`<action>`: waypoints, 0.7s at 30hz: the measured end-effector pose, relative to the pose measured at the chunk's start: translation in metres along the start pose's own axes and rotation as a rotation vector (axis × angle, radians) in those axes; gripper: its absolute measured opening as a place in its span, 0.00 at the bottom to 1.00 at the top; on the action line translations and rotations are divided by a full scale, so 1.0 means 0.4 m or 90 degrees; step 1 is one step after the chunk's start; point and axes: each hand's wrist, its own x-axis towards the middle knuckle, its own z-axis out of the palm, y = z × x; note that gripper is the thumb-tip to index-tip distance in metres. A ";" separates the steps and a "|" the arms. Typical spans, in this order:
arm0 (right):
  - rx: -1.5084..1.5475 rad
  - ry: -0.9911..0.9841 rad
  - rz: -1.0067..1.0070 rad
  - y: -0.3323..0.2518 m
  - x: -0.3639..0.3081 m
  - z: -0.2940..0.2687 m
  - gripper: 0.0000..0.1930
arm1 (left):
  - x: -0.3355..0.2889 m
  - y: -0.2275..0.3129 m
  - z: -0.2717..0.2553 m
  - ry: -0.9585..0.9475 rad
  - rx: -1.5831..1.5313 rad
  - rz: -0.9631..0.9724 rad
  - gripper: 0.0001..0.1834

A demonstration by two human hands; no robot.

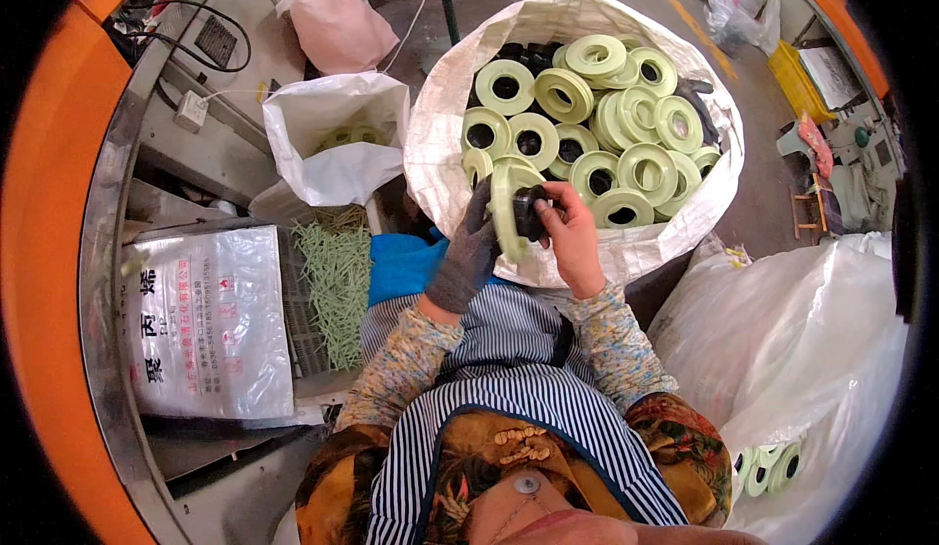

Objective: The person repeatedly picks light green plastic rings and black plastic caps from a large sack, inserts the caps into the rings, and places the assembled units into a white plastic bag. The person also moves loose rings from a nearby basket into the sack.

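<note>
White sack (430, 158) gapes ahead; the gloved left hand (464, 263) grips a pale-green ring (504, 210) edge-on, its right face toward a black collar (529, 214) pinched by the bare right hand (575, 239).

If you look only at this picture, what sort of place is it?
Probably a plastics workshop, judging by a woven sack of pale green flanged rings, a pile of thin green strips, and orange machine panelling.

held ring (505, 212): blurred | left hand (464, 263): partly hidden | right-side sack (758, 335): cut off
</note>
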 end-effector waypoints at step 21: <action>-0.476 -0.224 -0.291 -0.125 -0.078 0.018 0.34 | -0.054 0.098 -0.028 -0.026 0.267 0.107 0.37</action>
